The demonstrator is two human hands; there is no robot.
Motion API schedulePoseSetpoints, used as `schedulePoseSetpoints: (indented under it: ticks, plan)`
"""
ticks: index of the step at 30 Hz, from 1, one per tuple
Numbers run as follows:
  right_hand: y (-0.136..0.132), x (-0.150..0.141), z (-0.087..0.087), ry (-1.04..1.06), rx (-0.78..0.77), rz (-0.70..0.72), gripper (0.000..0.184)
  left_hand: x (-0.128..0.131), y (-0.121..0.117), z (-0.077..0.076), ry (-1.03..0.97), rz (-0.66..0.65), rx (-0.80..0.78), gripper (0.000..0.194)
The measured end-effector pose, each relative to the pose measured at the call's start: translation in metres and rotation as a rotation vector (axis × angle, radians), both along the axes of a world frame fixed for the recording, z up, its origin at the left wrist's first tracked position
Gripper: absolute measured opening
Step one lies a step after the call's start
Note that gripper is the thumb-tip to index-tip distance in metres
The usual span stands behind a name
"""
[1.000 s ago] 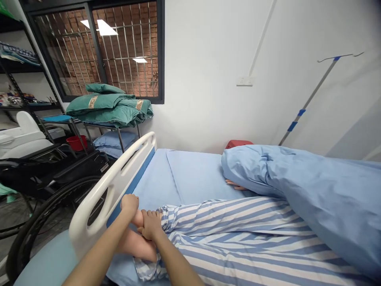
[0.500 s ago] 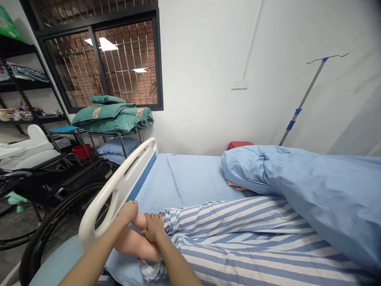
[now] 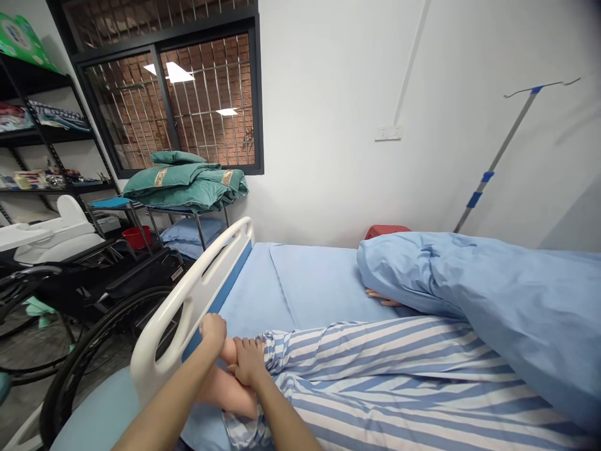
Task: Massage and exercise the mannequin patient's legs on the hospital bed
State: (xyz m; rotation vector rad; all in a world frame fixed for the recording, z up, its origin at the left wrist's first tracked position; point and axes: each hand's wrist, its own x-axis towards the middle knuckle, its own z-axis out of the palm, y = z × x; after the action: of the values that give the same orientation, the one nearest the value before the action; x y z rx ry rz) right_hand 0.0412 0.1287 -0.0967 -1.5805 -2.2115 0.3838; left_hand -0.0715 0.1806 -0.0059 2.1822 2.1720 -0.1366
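Note:
My left hand [image 3: 213, 328] is closed around the toe end of the far foot, beside the bed's end board [image 3: 190, 294]. My right hand [image 3: 248, 359] wraps the far ankle [image 3: 228, 351], just below the trouser cuff. The near lower leg [image 3: 230, 391] lies bare on the bed, close under my right wrist; my left forearm hides its foot. Both legs belong to a lying figure in blue-and-white striped trousers [image 3: 366, 351]. A blue quilt [image 3: 469, 269] covers the upper body, and the fingers of a hand [image 3: 382, 297] show from under its edge.
A wheelchair [image 3: 113, 307] stands left of the bed end. Green folded bedding [image 3: 188, 181] rests on a rack under the window. Black shelves [image 3: 42, 138] hold supplies at the far left. Behind the bed are a drip pole [image 3: 498, 150] and a red object [image 3: 387, 230].
The view has shifted slightly left, so everything sits a little further right. Both hands keep their holds on the far foot and ankle; the left fist looks slightly more upright.

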Motion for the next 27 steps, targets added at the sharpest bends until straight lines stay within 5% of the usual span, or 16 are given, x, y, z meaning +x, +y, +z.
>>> schedulePoseSetpoints:
  ticks: [6,12,20,23,27]
  plan:
    - [0.002,0.001,-0.006,-0.017,0.011,0.023,0.062,0.015,0.006,-0.007,0.280,0.023,-0.106,0.027]
    - [0.005,0.000,-0.007,-0.043,0.011,0.020,0.059,0.006,0.008,-0.004,0.148,-0.119,0.010,0.031]
    - [0.004,0.000,-0.005,-0.050,-0.006,0.029,0.059,-0.004,0.000,-0.009,0.064,-0.009,0.122,0.035]
    - [0.003,0.000,-0.003,-0.054,-0.023,0.029,0.061,-0.014,-0.003,-0.012,-0.008,0.039,0.087,0.036]
    - [0.002,0.001,0.000,-0.046,-0.023,0.025,0.060,-0.030,-0.004,-0.006,-0.041,-0.052,-0.011,0.035]
